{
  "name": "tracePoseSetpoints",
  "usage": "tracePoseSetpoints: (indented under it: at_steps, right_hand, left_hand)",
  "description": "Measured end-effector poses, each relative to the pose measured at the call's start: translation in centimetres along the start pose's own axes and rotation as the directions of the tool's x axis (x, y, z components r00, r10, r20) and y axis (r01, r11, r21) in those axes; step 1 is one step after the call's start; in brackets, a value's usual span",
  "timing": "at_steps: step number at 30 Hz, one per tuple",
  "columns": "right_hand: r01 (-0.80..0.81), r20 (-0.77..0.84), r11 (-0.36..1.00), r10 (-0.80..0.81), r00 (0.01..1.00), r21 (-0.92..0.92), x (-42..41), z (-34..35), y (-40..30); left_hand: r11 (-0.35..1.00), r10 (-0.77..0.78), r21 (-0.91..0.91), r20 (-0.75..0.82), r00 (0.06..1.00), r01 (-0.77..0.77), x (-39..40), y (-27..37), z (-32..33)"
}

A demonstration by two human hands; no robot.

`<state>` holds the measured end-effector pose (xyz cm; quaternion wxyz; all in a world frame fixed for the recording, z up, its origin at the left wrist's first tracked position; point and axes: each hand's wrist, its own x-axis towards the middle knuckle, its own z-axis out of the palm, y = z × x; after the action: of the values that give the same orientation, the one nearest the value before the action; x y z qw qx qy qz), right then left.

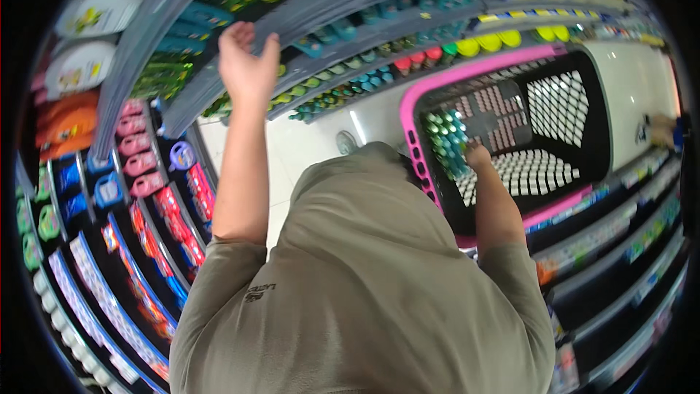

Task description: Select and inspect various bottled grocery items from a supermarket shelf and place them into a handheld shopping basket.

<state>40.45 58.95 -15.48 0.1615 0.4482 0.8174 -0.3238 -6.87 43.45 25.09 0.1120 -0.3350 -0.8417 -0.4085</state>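
Observation:
My left hand (250,60) is raised beside the front edge of a grey store shelf, fingers apart, holding nothing. Near its fingertips stand blue-green bottles (188,30) and green-yellow bottles (164,74) on the shelf. My right hand (479,155) reaches down into a black plastic shopping cart with a pink rim (407,104), at the right side of a group of bottles with shiny tops (445,137). The bottles stand close together at the cart's near left end. The fingers of the right hand are partly hidden and blurred, so its hold on a bottle cannot be made out.
Shelves of bottles line the top, with yellow (489,42) and red (418,58) ones low down. Pink jugs (139,164) and red packs (178,216) fill the left racks. Another shelf (596,317) runs along the right. Part of another person (664,131) shows at the far right.

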Motion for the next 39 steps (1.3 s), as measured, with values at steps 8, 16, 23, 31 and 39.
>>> tracePoseSetpoints:
  at_steps: [8,16,23,31,39]
  right_hand:
    - [-0.206,-0.001,0.976,0.207,0.978,-0.064,-3.7,-11.4,-8.0]
    - [-0.067,-0.174,0.974,0.029,0.984,-0.217,-9.9,-24.4,-14.6]
    - [0.255,-0.155,0.890,-0.211,0.965,0.378,-20.4,-36.0,-30.2]
    - [0.769,-0.474,0.536,-0.608,0.637,0.348,-19.4,-34.3,-43.1]
    - [0.752,-0.568,0.484,-0.497,0.657,0.447,-17.7,-32.5,-49.2]
  left_hand:
    - [0.999,0.026,-0.021,0.033,0.999,-0.026,-9.4,3.3,-4.5]
    - [0.933,0.211,-0.350,0.345,0.915,-0.083,-10.7,4.2,-2.7]
    - [0.829,0.465,-0.525,0.459,0.757,-0.191,-8.5,5.5,-3.9]
    - [0.776,0.546,-0.608,0.517,0.660,-0.165,-4.9,4.1,-6.4]
    - [0.734,0.323,-0.663,0.535,0.781,0.151,-2.3,0.0,-6.4]
